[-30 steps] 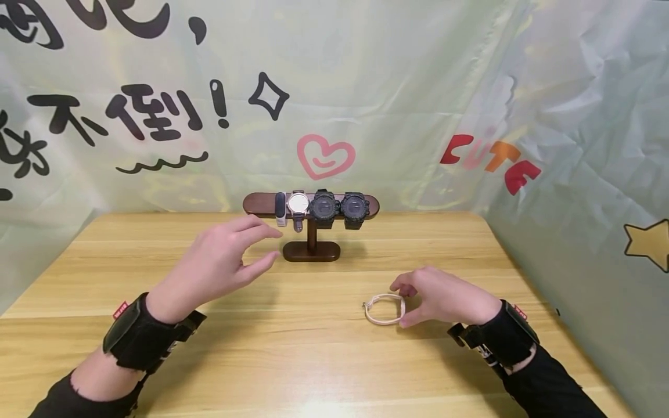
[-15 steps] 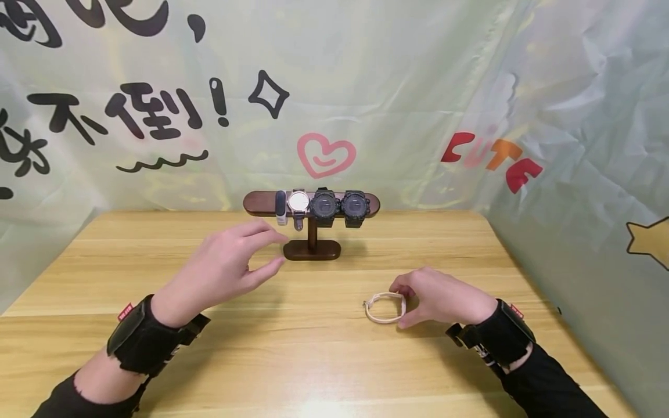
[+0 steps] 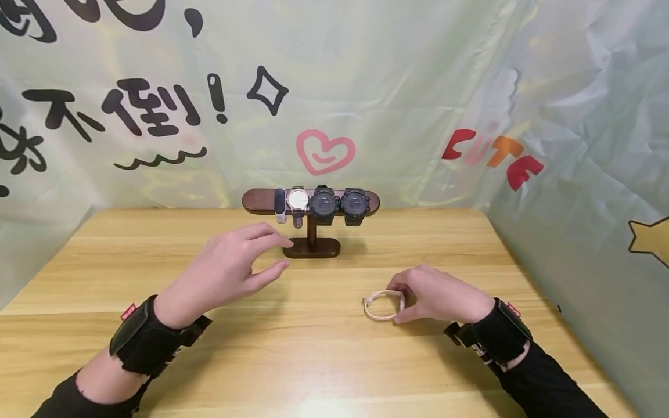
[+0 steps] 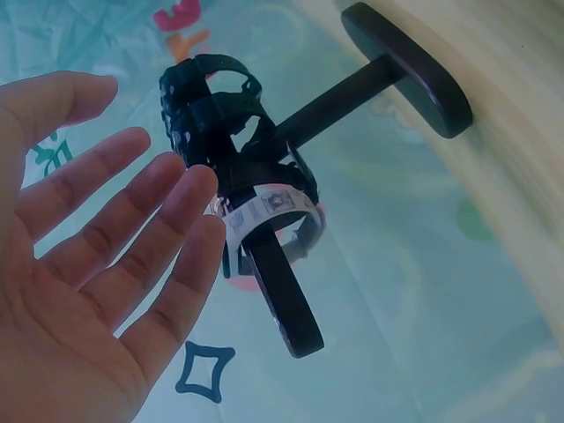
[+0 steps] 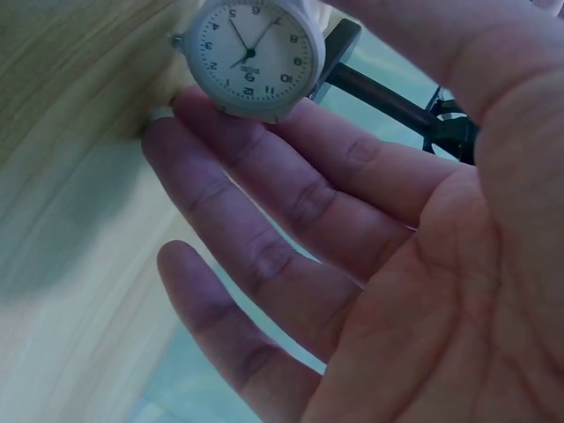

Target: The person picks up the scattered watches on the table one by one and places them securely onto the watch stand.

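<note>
A white wristwatch [image 3: 380,318] with its strap closed in a loop is on the right half of the table. My right hand [image 3: 441,295] pinches its near side between thumb and fingers. In the right wrist view the round numbered dial of the wristwatch [image 5: 254,75] faces the camera, the fingertips right at its edge. My left hand [image 3: 222,276] hovers with relaxed, spread fingers left of the dark wooden watch stand [image 3: 258,201]. Nothing is in that palm in the left wrist view.
On the stand's bar hang a slim fitness band [image 3: 280,202], a watch with a light round dial [image 3: 298,199] and two black chunky watches [image 3: 324,203]. The wooden table [image 3: 313,348] ends at a printed cloth backdrop [image 3: 407,87] behind and at right.
My left hand has drifted slightly right and down. The right thumb and fingers have closed a little on the white wristwatch, which stays nearly in place. The head view has tilted slightly.
</note>
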`<state>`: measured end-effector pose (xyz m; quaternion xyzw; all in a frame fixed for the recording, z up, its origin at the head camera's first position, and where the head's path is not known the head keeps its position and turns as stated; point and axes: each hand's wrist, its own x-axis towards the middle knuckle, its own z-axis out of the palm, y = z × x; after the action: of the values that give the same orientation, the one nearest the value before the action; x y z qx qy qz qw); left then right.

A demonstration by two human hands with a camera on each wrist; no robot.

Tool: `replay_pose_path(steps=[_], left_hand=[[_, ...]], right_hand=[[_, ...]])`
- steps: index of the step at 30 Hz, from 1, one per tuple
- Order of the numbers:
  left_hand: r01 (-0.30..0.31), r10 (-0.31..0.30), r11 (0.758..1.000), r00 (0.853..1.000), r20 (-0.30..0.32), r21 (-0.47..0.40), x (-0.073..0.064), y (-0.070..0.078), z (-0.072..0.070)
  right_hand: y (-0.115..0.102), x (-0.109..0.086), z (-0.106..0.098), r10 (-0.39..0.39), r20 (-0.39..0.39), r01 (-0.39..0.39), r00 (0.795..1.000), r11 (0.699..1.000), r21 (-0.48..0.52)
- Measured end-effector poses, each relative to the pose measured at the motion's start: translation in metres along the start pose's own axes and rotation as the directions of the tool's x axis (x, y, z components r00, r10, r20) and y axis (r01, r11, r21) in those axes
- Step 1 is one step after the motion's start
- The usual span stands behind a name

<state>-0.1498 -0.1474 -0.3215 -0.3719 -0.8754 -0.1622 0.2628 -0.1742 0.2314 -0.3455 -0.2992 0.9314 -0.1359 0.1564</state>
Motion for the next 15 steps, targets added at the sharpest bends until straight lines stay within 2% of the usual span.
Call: replay_pose_path(steps=[15], left_hand=[[-0.010, 0.011, 1.000, 0.999, 0.039, -0.018, 0.0002, 0.0043, 0.0044]], right_hand=[[0.0004, 0.0022, 0.0011, -0.032, -0.038, 0.032, 0.999, 0.999, 0.008]])
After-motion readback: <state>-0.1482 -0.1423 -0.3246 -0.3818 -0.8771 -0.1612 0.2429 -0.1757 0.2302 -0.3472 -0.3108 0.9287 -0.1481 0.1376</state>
